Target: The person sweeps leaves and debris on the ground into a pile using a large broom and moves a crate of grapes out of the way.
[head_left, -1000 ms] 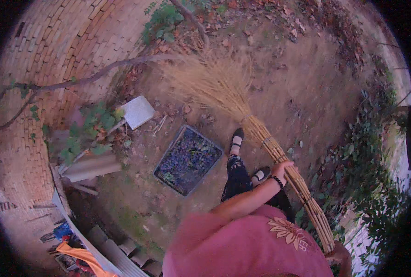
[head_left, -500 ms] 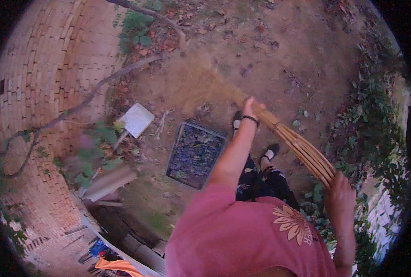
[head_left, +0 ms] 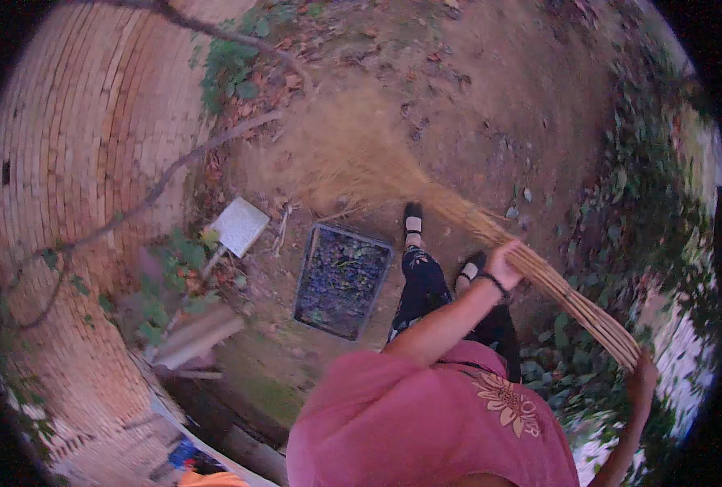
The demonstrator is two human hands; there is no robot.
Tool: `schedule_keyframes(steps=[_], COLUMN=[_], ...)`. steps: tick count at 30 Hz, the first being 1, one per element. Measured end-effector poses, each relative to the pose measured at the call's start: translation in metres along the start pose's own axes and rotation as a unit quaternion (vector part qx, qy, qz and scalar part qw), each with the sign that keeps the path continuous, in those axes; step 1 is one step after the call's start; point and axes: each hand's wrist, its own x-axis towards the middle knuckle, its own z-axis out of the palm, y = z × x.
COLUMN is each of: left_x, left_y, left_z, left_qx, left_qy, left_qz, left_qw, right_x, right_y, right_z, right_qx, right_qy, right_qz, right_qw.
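Note:
A long straw broom [head_left: 568, 296] slants across the view, its spread bristles [head_left: 353, 154] over the bare dirt ahead of me. My left hand [head_left: 504, 261], with a dark bracelet at the wrist, is wrapped round the bound stalks partway along the handle. At the handle's end, farther right and nearer to me, my right hand [head_left: 642, 377] is closed on the stalks. The bristles are blurred, so whether they touch the soil is hard to tell. Just below their lower edge stands a dark crate [head_left: 296, 312] filled with what look like dark grapes [head_left: 344, 280].
A whitish square pan on a handle [head_left: 241, 227] lies left of the crate. Bent branches [head_left: 166, 162] cross in front of the brick wall [head_left: 93, 105]. Leafy plants [head_left: 588, 357] grow along the right. Boards [head_left: 194, 337] lie at lower left. My feet [head_left: 413, 223] are beside the crate.
Both hands and the broom handle have shifted right and nearer to my body. The bristle head now fans wider over the dirt. My left foot has come forward beside the crate.

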Motion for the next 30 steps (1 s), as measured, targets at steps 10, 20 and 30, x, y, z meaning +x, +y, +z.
schedule_keyframes(steps=[10, 20, 30], left_x=[0.026, 0.0, 0.058], left_y=[0.163, -0.049, -0.012], left_z=[-0.075, -0.011, -0.074], left_qx=[0.196, 0.11, 0.068], left_qy=[0.237, 0.129, 0.154], left_qz=[0.104, -0.016, -0.098], left_qw=[0.946, 0.985, 0.981], right_x=[-0.042, -0.127, 0.016], right_y=[-0.201, 0.056, 0.014], right_z=[0.136, 0.052, 0.057], right_qx=[-0.213, -0.156, -0.336], right_qy=[0.042, -0.052, -0.001], right_qz=[-0.132, -0.016, -0.081], right_qw=[0.967, 0.986, 0.938])
